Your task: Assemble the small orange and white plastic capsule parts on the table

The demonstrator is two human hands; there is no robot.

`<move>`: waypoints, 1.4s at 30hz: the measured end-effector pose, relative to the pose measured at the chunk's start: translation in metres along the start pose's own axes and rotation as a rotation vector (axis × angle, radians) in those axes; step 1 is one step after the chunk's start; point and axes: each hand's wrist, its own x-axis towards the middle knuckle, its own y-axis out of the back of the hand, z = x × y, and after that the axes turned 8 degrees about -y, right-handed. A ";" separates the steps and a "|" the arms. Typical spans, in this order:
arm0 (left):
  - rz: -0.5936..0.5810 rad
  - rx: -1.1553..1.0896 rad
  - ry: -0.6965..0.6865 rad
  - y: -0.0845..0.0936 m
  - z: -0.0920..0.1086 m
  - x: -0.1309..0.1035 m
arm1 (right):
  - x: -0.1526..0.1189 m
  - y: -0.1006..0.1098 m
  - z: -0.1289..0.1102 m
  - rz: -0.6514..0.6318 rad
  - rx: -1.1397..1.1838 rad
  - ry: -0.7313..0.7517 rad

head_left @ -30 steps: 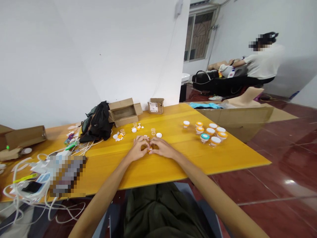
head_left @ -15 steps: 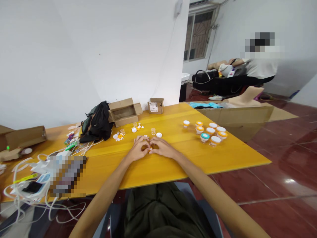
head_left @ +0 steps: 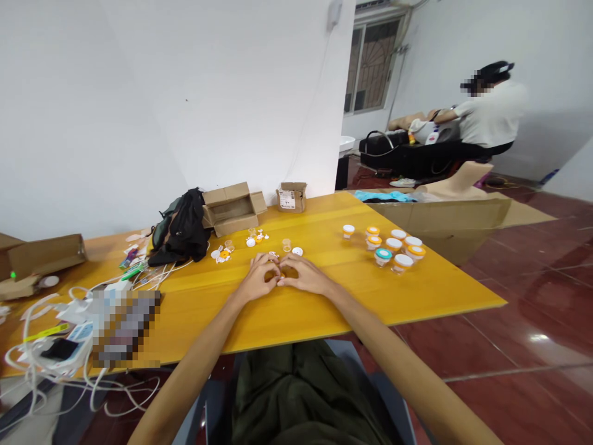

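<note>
Over the table, my left hand (head_left: 258,278) and my right hand (head_left: 303,275) meet at the fingertips, thumbs and fingers curled into a ring. Both are closed in a pinch around something small and pale, mostly hidden by the fingers, so its kind does not show. Just beyond the fingers lie small white pieces (head_left: 273,254), a clear cup (head_left: 286,245) and a round white lid (head_left: 298,251). Farther left are two groups of loose parts, with an orange lid (head_left: 225,254) and a white lid (head_left: 251,242) among small white bits and clear cups.
Several lidded jars (head_left: 393,245) with white, orange and teal lids stand on the right of the table (head_left: 324,309). An open cardboard box (head_left: 234,210), a small box (head_left: 291,198) and a black bag (head_left: 183,228) sit behind. Cables (head_left: 88,321) crowd the left. A person (head_left: 491,117) sits far right.
My hands stay almost in place; the fingers have shifted slightly around the small thing between them. The jars and loose parts lie as before.
</note>
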 end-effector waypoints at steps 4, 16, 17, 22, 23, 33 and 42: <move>0.000 -0.033 0.003 0.002 -0.001 -0.001 | 0.000 0.005 0.001 0.201 -0.024 -0.032; -0.040 -0.155 -0.071 -0.006 -0.010 -0.005 | -0.002 0.007 0.027 0.220 -0.363 -0.243; -0.035 -0.166 -0.064 -0.007 -0.011 -0.005 | -0.002 0.007 0.026 0.216 -0.350 -0.249; -0.011 -0.230 -0.035 -0.010 -0.013 -0.005 | 0.000 0.007 0.023 0.225 -0.065 -0.282; -0.004 -0.239 -0.029 -0.011 -0.014 -0.005 | 0.001 0.007 0.023 0.216 0.048 -0.286; 0.024 -0.307 0.005 -0.011 -0.012 -0.006 | 0.002 0.013 0.010 0.080 0.814 -0.544; 0.051 -0.369 0.002 -0.013 -0.013 -0.005 | 0.003 0.008 0.004 0.057 0.838 -0.536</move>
